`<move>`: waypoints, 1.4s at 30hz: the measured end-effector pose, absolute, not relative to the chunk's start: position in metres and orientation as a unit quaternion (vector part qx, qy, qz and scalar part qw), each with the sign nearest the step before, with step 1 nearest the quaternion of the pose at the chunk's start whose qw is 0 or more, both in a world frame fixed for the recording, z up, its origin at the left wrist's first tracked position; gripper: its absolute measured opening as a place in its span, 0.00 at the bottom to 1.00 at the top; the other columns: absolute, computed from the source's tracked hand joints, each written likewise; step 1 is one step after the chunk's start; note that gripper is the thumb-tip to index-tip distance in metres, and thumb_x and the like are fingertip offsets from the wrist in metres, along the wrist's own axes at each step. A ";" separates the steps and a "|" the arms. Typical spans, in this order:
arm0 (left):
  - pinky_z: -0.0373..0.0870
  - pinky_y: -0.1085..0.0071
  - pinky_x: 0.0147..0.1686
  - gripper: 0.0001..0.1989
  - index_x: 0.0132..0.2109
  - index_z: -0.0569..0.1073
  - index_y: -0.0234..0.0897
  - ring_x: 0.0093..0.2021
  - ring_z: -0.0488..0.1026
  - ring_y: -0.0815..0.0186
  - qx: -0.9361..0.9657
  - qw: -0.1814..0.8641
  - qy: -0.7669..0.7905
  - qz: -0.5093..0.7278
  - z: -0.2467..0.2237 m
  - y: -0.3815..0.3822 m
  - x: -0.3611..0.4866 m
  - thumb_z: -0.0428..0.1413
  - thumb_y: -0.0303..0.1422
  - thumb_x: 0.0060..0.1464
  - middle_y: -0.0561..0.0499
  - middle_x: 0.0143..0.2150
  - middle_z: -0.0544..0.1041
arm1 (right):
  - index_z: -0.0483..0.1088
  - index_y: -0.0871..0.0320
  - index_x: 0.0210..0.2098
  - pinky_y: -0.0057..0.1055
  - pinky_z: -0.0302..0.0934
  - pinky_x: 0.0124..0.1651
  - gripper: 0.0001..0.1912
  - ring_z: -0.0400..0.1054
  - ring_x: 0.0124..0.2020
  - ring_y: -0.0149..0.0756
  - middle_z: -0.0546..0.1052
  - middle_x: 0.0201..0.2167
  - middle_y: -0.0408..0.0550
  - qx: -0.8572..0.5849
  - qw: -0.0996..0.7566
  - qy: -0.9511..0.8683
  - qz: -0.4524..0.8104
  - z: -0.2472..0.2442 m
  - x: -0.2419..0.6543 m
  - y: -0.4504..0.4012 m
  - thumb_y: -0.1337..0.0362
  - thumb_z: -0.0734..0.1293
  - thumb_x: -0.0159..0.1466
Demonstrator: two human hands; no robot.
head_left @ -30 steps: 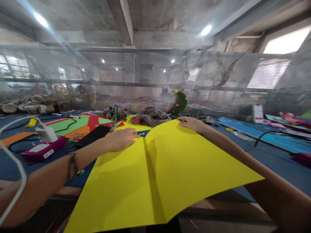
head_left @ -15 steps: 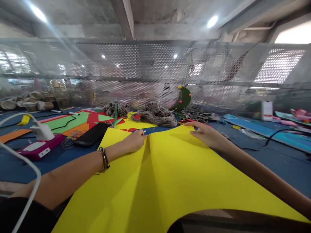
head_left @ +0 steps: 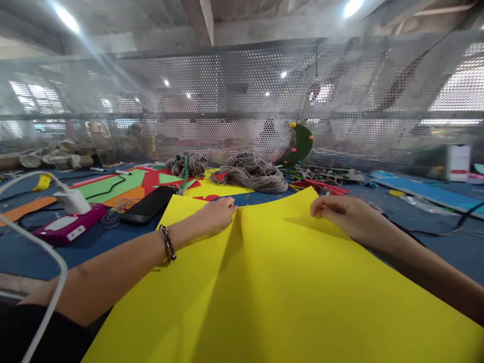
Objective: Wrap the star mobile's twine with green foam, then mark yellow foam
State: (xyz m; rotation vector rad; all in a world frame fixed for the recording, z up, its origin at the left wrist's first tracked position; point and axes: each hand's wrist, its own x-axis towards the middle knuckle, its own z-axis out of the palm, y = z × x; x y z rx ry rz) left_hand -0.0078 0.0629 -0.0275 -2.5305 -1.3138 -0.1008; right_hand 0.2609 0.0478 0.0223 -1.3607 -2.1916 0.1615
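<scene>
A large yellow sheet (head_left: 302,282), smooth and bendable like felt or thick paper, spreads across the near part of the blue table with a raised crease running down its middle. At the top of that crease my left hand (head_left: 217,216) pinches the far edge between closed fingers. My right hand (head_left: 336,214) is at the sheet's far right edge, its fingers curled in against the yellow surface near the corner; the thumb is partly hidden. A beaded bracelet (head_left: 167,244) circles my left wrist.
Beyond the sheet lie grey cord bundles (head_left: 251,174), a black phone (head_left: 149,205) and coloured sheets (head_left: 102,190). A magenta power strip (head_left: 71,224) with a white charger and cable sits left. Blue strips (head_left: 427,189) and a propped phone (head_left: 458,162) stand right, before a perforated screen (head_left: 242,91).
My right hand has drawn back from the far corner along the right edge, its fingers curling in. My left hand keeps its pinch at the crease. The view has shifted slightly.
</scene>
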 end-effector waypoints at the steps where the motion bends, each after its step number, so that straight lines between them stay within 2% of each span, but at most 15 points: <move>1: 0.62 0.67 0.39 0.16 0.46 0.66 0.28 0.41 0.64 0.60 -0.878 0.146 -0.455 -0.032 -0.027 0.063 -0.008 0.37 0.26 0.56 0.41 0.42 0.66 | 0.65 0.58 0.19 0.27 0.51 0.23 0.12 0.59 0.20 0.32 0.69 0.20 0.46 -0.507 0.265 -0.817 0.068 0.023 0.260 0.047 0.61 0.53 0.48; 8: 0.62 0.67 0.40 0.15 0.45 0.65 0.29 0.41 0.64 0.61 -0.877 0.149 -0.457 -0.022 -0.028 0.064 -0.008 0.38 0.25 0.55 0.42 0.42 0.66 | 0.58 0.57 0.14 0.28 0.48 0.24 0.08 0.53 0.17 0.29 0.62 0.15 0.43 -0.523 0.215 -0.822 0.074 0.027 0.261 0.036 0.64 0.52 0.45; 15: 0.61 0.67 0.41 0.16 0.45 0.66 0.28 0.42 0.63 0.60 -0.880 0.129 -0.457 -0.022 -0.028 0.061 -0.008 0.37 0.27 0.56 0.40 0.42 0.65 | 0.61 0.57 0.17 0.29 0.51 0.29 0.09 0.59 0.22 0.33 0.67 0.19 0.46 -0.546 0.212 -0.807 0.076 0.029 0.265 0.028 0.65 0.52 0.48; 19: 0.59 0.65 0.44 0.19 0.52 0.61 0.32 0.46 0.61 0.59 -0.882 0.108 -0.458 -0.030 -0.027 0.041 -0.009 0.37 0.34 0.58 0.40 0.46 0.63 | 0.62 0.58 0.19 0.29 0.52 0.31 0.10 0.59 0.23 0.33 0.68 0.22 0.47 -0.551 0.197 -0.807 0.087 0.034 0.263 0.031 0.65 0.52 0.49; 22: 0.56 0.63 0.47 0.21 0.57 0.56 0.35 0.50 0.58 0.57 -0.877 0.081 -0.473 -0.027 -0.027 0.026 -0.009 0.35 0.36 0.59 0.39 0.50 0.61 | 0.62 0.58 0.18 0.28 0.52 0.31 0.10 0.60 0.24 0.33 0.68 0.22 0.47 -0.542 0.191 -0.813 0.092 0.036 0.263 0.034 0.66 0.52 0.49; 29: 0.55 0.59 0.48 0.22 0.57 0.56 0.35 0.52 0.55 0.54 -0.874 0.070 -0.481 -0.021 -0.027 0.025 -0.009 0.34 0.36 0.59 0.38 0.51 0.61 | 0.59 0.57 0.15 0.28 0.51 0.28 0.08 0.57 0.21 0.31 0.64 0.17 0.44 -0.523 0.193 -0.826 0.078 0.039 0.269 0.032 0.66 0.52 0.47; 33: 0.53 0.58 0.49 0.22 0.57 0.55 0.33 0.54 0.53 0.52 -0.872 0.046 -0.488 -0.010 -0.025 0.021 -0.009 0.33 0.36 0.59 0.36 0.53 0.58 | 0.60 0.57 0.17 0.28 0.51 0.28 0.08 0.58 0.22 0.32 0.65 0.18 0.44 -0.532 0.189 -0.823 0.063 0.039 0.276 0.037 0.64 0.53 0.48; 36: 0.50 0.57 0.51 0.25 0.59 0.49 0.33 0.58 0.47 0.51 -0.869 -0.009 -0.494 0.006 -0.026 0.013 -0.008 0.33 0.40 0.58 0.35 0.59 0.51 | 0.63 0.58 0.21 0.27 0.52 0.27 0.10 0.59 0.24 0.32 0.67 0.23 0.45 -0.551 0.205 -0.805 0.084 0.039 0.276 0.041 0.62 0.54 0.51; 39: 0.46 0.54 0.52 0.27 0.60 0.43 0.34 0.60 0.39 0.51 -0.864 -0.057 -0.500 0.010 -0.031 0.007 -0.006 0.32 0.43 0.58 0.37 0.62 0.43 | 0.64 0.57 0.36 0.27 0.54 0.25 0.15 0.62 0.24 0.34 0.70 0.26 0.46 -0.585 0.216 -0.765 0.161 0.044 0.271 0.036 0.56 0.56 0.54; 42: 0.43 0.51 0.53 0.27 0.60 0.43 0.37 0.61 0.38 0.51 -0.864 -0.071 -0.499 0.009 -0.033 0.005 -0.005 0.32 0.44 0.57 0.38 0.62 0.41 | 0.61 0.53 0.44 0.27 0.57 0.26 0.21 0.65 0.24 0.35 0.72 0.28 0.46 -0.612 0.232 -0.707 0.268 0.050 0.266 0.022 0.51 0.58 0.53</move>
